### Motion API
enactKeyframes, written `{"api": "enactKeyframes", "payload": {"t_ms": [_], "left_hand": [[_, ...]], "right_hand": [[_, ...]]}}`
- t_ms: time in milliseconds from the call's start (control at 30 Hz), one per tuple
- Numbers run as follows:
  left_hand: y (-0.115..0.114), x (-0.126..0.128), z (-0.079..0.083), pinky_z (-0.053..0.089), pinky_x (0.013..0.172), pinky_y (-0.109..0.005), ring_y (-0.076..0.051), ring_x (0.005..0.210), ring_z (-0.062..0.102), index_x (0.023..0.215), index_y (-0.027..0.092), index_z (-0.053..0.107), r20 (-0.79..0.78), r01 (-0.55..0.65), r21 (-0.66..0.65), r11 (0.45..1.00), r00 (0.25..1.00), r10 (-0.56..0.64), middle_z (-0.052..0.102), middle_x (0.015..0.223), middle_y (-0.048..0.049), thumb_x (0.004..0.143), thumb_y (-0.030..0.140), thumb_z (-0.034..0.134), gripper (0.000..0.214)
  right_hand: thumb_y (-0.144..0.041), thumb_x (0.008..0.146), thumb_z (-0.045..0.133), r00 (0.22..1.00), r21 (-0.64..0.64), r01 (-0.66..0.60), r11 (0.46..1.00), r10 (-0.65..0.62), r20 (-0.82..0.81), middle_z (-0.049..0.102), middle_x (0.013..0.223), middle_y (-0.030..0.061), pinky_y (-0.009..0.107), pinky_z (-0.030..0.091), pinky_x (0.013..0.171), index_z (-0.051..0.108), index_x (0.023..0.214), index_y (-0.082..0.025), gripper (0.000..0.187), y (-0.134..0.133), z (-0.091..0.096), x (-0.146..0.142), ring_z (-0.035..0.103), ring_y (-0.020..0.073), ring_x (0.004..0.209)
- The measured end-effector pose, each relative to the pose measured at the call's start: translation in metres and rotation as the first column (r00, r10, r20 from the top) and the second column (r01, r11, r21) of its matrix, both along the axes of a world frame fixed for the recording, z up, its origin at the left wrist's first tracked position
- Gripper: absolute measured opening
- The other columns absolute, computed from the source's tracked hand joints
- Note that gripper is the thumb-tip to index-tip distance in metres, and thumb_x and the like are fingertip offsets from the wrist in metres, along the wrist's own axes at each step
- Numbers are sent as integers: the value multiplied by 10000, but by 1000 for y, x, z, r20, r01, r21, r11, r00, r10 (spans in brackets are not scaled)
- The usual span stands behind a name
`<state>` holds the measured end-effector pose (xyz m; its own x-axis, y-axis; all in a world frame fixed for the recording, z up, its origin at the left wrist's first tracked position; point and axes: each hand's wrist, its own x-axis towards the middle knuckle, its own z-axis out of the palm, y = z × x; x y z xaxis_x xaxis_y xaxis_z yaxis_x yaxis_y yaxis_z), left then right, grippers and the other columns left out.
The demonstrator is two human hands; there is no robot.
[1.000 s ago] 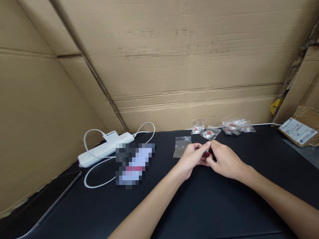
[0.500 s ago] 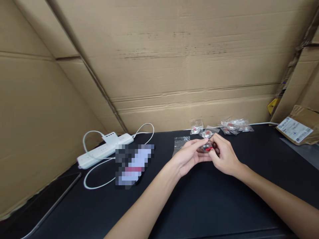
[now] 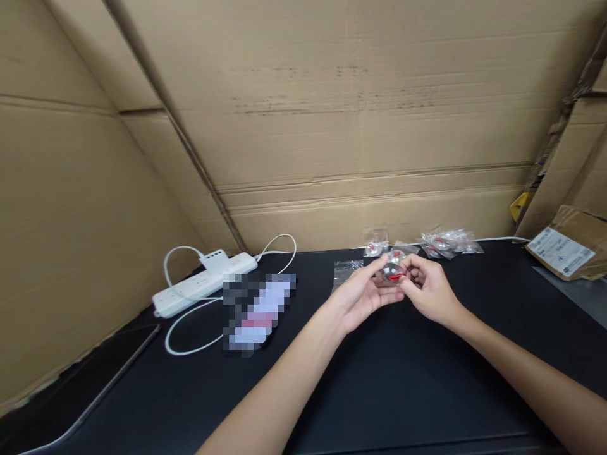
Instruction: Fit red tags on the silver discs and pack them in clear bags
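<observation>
A round, shiny silver metal disc with a red strap (image 3: 390, 273) is held between my two hands above the black table. My left hand (image 3: 361, 296) grips its left side, thumb at the upper edge and fingers beneath. At the right, my right hand (image 3: 429, 287) pinches the red strap between thumb and forefinger. Just behind, a clear packet with a silver disc and red strap (image 3: 396, 254) lies partly hidden by the hands. Another such packet (image 3: 374, 248) is a little to its left. An empty-looking clear plastic bag (image 3: 348, 270) rests beside my left hand.
Several clear packets of similar discs (image 3: 448, 242) lie heaped at the back right. On the left are a white power strip (image 3: 202, 287) with cables and a blurred-out item (image 3: 260, 316). A labelled brown parcel (image 3: 564, 246) sits far right. Cardboard walls (image 3: 355, 126) enclose the table.
My fingers have loosened and spread slightly, so more of the silver disc shows. My right hand still pinches the red strap. The whole view has shifted slightly.
</observation>
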<state>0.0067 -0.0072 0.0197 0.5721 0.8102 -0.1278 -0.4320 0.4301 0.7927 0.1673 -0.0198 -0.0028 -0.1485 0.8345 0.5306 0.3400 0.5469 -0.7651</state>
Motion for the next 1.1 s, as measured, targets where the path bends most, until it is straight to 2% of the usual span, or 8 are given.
{"api": "enactKeyframes", "payload": {"t_ms": [133, 233, 300, 400, 533, 633, 767, 1100], "left_hand": [[1, 1, -4, 548, 812, -366, -194, 735, 686, 999, 112, 639, -97, -37, 77, 996, 994, 44, 703, 886, -143, 883, 423, 612, 334], [8, -6, -3, 549, 747, -388, -221, 707, 687, 931, 139, 596, -290, -222, 300, 928, 905, 311, 701, 801, -130, 874, 455, 597, 321], [16, -18, -1, 530, 691, -374, -227, 682, 672, 878, 164, 584, -437, -306, 560, 770, 680, 588, 693, 767, -106, 869, 465, 577, 302], [30, -43, 1, 478, 769, -404, -282, 797, 667, 801, 196, 598, -496, -98, 851, 516, 174, 851, 688, 759, -96, 849, 439, 574, 249], [36, -63, -6, 446, 774, -463, -406, 901, 644, 576, 206, 509, -632, 83, 762, 643, -123, 765, 667, 787, -192, 743, 556, 636, 408], [34, -63, -16, 438, 785, -445, -429, 968, 615, 556, 214, 467, -682, 91, 717, 691, -113, 722, 660, 838, -196, 591, 557, 758, 451], [35, -56, -25, 434, 733, -345, -326, 924, 620, 706, 211, 546, -730, 144, 683, 716, 86, 678, 661, 834, -104, 577, 372, 796, 324], [19, -28, -13, 419, 713, -291, -192, 796, 601, 879, 193, 623, -561, 199, 811, 550, 529, 636, 677, 861, -39, 763, 195, 637, 117]], "right_hand": [[-204, 758, 563, 983, -161, -77, 984, 48, -177, 515, 649, -24, 236, 394, 512, 516, 730, -180, 60, 6, -9, 1, 483, 106, 551], [-255, 753, 589, 940, -282, -141, 949, 39, -340, 429, 564, -63, 208, 302, 429, 515, 718, -179, 111, 13, -14, 3, 370, 69, 452], [-281, 744, 609, 909, -344, -167, 924, 10, -416, 346, 517, -93, 197, 237, 405, 514, 709, -179, 144, 16, -16, 5, 277, 48, 416], [-325, 727, 648, 886, -389, -173, 905, -30, -463, 277, 491, -113, 195, 205, 400, 506, 689, -179, 207, 20, -17, 8, 222, 38, 408], [-361, 707, 679, 898, -411, -130, 902, -69, -436, 286, 491, -107, 195, 210, 395, 505, 665, -177, 257, 22, -17, 11, 233, 38, 409], [-350, 707, 676, 905, -413, -120, 903, -71, -419, 291, 500, -103, 192, 210, 398, 500, 658, -177, 252, 22, -18, 11, 236, 39, 418], [-332, 733, 637, 902, -412, -169, 895, -28, -430, 276, 511, -107, 197, 207, 408, 492, 673, -181, 217, 20, -18, 8, 219, 40, 423], [-156, 739, 529, 996, -34, 48, 998, -46, 77, 464, 634, -39, 224, 348, 512, 515, 731, -186, 34, 6, -7, 9, 428, 96, 546]]}}
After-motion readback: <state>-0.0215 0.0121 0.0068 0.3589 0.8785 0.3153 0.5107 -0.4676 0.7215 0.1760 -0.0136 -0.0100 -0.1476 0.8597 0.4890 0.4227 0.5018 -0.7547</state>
